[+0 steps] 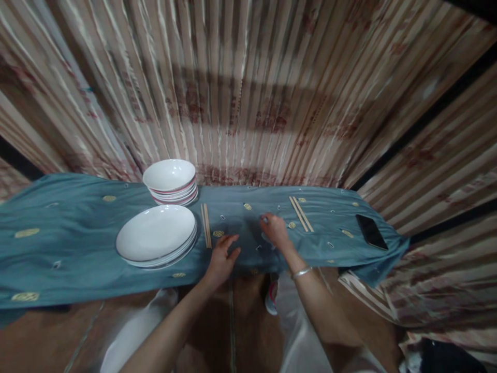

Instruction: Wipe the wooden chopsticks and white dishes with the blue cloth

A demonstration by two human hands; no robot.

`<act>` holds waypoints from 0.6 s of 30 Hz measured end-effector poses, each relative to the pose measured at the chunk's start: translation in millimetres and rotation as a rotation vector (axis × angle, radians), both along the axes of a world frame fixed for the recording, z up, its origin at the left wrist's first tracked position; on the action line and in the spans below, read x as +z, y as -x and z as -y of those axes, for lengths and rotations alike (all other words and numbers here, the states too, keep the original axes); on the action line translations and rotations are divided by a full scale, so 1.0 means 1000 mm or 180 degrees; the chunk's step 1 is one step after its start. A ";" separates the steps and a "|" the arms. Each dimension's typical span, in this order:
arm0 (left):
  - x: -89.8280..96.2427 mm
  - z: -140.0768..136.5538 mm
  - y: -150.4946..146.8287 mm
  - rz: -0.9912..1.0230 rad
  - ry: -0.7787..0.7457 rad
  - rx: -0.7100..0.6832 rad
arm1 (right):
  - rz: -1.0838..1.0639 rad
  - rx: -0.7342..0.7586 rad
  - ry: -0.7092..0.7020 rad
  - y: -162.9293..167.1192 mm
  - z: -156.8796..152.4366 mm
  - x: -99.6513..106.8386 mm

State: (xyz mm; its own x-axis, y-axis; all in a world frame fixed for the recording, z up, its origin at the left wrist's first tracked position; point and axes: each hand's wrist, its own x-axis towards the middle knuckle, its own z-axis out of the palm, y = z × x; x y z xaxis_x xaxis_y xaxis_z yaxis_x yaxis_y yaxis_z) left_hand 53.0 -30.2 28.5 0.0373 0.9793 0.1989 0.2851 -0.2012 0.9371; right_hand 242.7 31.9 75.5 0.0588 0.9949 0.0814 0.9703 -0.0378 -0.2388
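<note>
My left hand (223,257) is over the front part of the cloth-covered table, its fingers apart with nothing between them. Just beyond it and to its left lies a pair of wooden chopsticks (206,226). Further right, my right hand (275,229) is low over the cloth with its fingers closed together. What they hold, if anything, I cannot make out; a small pale shape shows under the hand. A second pair of chopsticks (301,214) lies slanted to the right of it. A stack of white oval plates (156,234) is left of my left hand, with a stack of white bowls (170,176) behind.
A teal patterned tablecloth (87,233) covers the long narrow table and hangs over its front edge. Toward the right end lies a black phone (371,231). Pleated curtains (233,93) rise behind the table, with dark poles at both sides.
</note>
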 end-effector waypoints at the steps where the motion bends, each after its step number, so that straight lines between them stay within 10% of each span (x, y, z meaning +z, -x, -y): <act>1: -0.001 0.000 0.003 -0.0126 -0.0033 -0.0005 | -0.0196 0.0121 -0.0016 0.012 0.004 -0.003; 18: 0.001 -0.001 0.028 -0.0568 -0.0111 0.0167 | -0.1287 0.0665 -0.0013 0.087 0.014 -0.028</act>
State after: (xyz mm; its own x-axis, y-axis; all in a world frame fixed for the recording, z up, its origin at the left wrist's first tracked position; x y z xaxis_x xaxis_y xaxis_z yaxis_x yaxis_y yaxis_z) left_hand 25.3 -29.1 29.9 0.0241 0.9734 0.2277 0.4571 -0.2133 0.8635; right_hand 155.5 17.8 47.4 -0.1153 0.9886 0.0973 0.7857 0.1507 -0.6000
